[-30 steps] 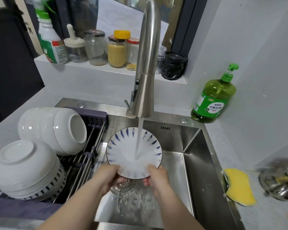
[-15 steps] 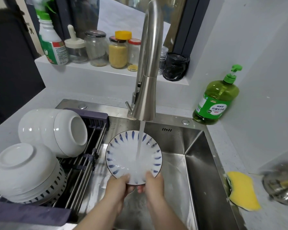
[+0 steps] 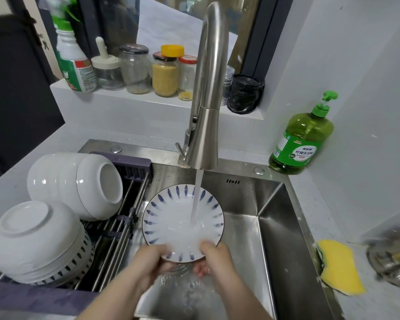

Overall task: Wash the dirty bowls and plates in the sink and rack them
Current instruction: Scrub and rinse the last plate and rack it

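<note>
White porcelain with blue dashes round its rim is sitting between both hands: the left hand (image 3: 151,257) is gripping the plate (image 3: 178,225) at its lower left edge, thumb curled over the rim, and the right hand (image 3: 214,254) is pinching the lower right edge, thumb on the face and fingers (image 3: 200,271) tucked beneath (their tips are showing pink under the rim). The plate is tilting up toward the camera above the sink (image 3: 277,229), and a stream of water (image 3: 197,197) is falling from the steel faucet (image 3: 207,107) onto its face. Just to the left, a rod rack (image 3: 123,229) is lying across the sink, carrying a stack of white bowls (image 3: 74,183) lying on its side and, nearer, another stack (image 3: 30,236) sitting upside down. On the counter (image 3: 310,204) to the right a yellow sponge (image 3: 340,266) is lying beside a blurred metal object (image 3: 393,262), and a green soap bottle (image 3: 303,144) is standing at the sink's back corner. Jars (image 3: 164,75) and a spray bottle (image 3: 75,65) are lining the ledge (image 3: 125,105) behind the faucet.
</note>
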Tool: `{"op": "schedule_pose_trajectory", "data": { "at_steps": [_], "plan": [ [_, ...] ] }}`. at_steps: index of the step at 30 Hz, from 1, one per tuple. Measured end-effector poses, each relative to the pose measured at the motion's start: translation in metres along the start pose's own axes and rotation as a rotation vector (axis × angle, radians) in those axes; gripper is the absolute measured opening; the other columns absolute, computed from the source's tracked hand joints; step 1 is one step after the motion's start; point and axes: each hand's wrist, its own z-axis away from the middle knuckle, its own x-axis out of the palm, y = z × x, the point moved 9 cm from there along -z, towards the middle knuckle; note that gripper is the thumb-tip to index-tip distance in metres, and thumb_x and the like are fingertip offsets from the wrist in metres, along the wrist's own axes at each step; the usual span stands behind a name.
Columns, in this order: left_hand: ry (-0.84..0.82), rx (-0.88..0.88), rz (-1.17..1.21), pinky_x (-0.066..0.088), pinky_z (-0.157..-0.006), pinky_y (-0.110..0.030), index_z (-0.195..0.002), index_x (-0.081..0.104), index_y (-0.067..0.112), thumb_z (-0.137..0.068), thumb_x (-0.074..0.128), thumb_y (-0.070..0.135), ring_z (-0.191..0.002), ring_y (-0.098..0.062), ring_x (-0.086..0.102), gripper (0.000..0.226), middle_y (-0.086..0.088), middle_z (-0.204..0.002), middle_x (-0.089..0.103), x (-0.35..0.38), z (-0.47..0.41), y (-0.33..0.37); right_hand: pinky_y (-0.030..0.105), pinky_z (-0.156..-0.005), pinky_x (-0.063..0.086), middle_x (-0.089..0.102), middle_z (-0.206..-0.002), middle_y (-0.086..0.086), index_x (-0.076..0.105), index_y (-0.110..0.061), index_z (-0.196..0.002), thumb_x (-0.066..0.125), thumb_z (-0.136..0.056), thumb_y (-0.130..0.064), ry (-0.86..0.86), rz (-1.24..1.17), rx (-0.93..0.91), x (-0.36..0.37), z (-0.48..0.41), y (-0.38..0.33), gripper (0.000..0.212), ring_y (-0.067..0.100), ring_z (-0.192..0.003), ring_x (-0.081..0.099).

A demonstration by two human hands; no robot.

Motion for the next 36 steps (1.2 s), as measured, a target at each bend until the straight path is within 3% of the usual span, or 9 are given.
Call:
{"op": "schedule_pose_trajectory", "data": {
  "at_steps": [3,8,12,16,20,24,27,30,36],
  "plan": [
    [-0.005,0.006,-0.011,0.051,-0.039,-0.02,-0.075,0.055,0.0,-0.086,0.038,-0.015,-0.043,-0.016,0.058,0.025,-0.011,-0.061,0.056,-0.005,-0.002,0.008,0.011,-0.028,0.025,0.046,-0.032,0.0,0.049,-0.005,-0.064,0.047,-0.083,-0.006,0.028,0.02,-0.023,-0.007,-0.007,-0.007,0.019,0.009,-0.022,0.04],
    [-0.152,0.052,0.008,0.048,-0.041,-0.024,-0.078,0.059,-0.01,-0.084,0.036,-0.007,-0.045,-0.022,0.051,0.024,-0.016,-0.056,0.056,0.032,0.02,-0.001,0.015,-0.028,0.03,0.05,-0.045,0.008,0.054,-0.004,-0.067,0.044,-0.088,-0.002,0.076,-0.154,0.011,0.014,0.003,0.007,0.023,0.011,-0.024,0.041],
    [0.033,-0.019,-0.012,0.052,-0.04,-0.021,-0.081,0.056,-0.005,-0.085,0.037,-0.014,-0.062,-0.023,0.057,0.021,-0.014,-0.07,0.06,-0.004,0.006,0.004,0.013,-0.029,0.029,0.048,-0.051,0.012,0.05,-0.005,-0.065,0.041,-0.09,0.001,0.014,-0.018,0.038,0.003,0.005,-0.005,0.026,0.01,-0.022,0.04],
    [-0.059,0.018,-0.018,0.05,-0.042,-0.023,-0.089,0.055,-0.002,-0.085,0.038,-0.014,-0.067,-0.025,0.057,0.021,-0.013,-0.077,0.062,0.001,0.005,0.02,0.013,-0.029,0.029,0.052,-0.055,0.009,0.052,-0.008,-0.07,0.043,-0.089,0.001,0.089,-0.058,0.002,-0.007,-0.003,-0.007,0.023,0.009,-0.023,0.039],
    [-0.01,0.166,0.051,0.053,-0.061,-0.029,-0.089,0.06,0.002,-0.081,0.048,-0.013,-0.076,-0.028,0.061,0.02,-0.013,-0.079,0.069,0.006,0.009,0.011,0.02,-0.034,0.037,0.058,-0.062,0.009,0.059,-0.008,-0.084,0.049,-0.084,-0.01,0.183,-0.123,-0.056,0.002,-0.003,0.006,0.009,0.014,-0.033,0.049],
    [0.032,0.139,0.005,0.048,-0.057,-0.029,-0.088,0.055,-0.003,-0.078,0.042,-0.019,-0.064,-0.025,0.058,0.023,-0.019,-0.08,0.06,-0.01,0.007,0.014,0.016,-0.03,0.035,0.055,-0.06,0.014,0.056,0.0,-0.085,0.041,-0.091,0.0,0.044,-0.076,0.033,0.002,0.002,0.007,0.016,0.013,-0.029,0.047],
    [-0.006,0.136,-0.04,0.048,-0.061,-0.029,-0.093,0.055,-0.005,-0.082,0.035,-0.02,-0.064,-0.025,0.058,0.027,-0.015,-0.074,0.062,-0.015,0.007,0.025,0.02,-0.04,0.04,0.058,-0.069,0.012,0.061,-0.001,-0.091,0.04,-0.089,-0.003,0.092,0.066,-0.006,-0.019,-0.008,-0.002,0.021,0.02,-0.047,0.053],
    [0.0,0.107,0.022,0.05,-0.043,-0.021,-0.084,0.056,0.001,-0.086,0.036,-0.015,-0.051,-0.019,0.062,0.026,-0.009,-0.063,0.065,-0.009,0.01,0.016,0.028,-0.063,0.045,0.065,-0.087,0.01,0.062,-0.013,-0.094,0.043,-0.088,-0.005,0.186,0.057,-0.097,-0.025,-0.01,-0.008,0.022,0.024,-0.075,0.059],
    [-0.01,0.059,0.109,0.052,-0.042,-0.026,-0.093,0.057,0.002,-0.092,0.035,-0.006,-0.069,-0.025,0.058,0.024,-0.011,-0.075,0.065,0.001,0.014,0.001,0.03,-0.08,0.046,0.064,-0.101,0.006,0.057,-0.014,-0.106,0.044,-0.089,-0.005,0.116,0.104,-0.141,-0.013,-0.004,-0.007,0.023,0.021,-0.089,0.059]
  ]
}}
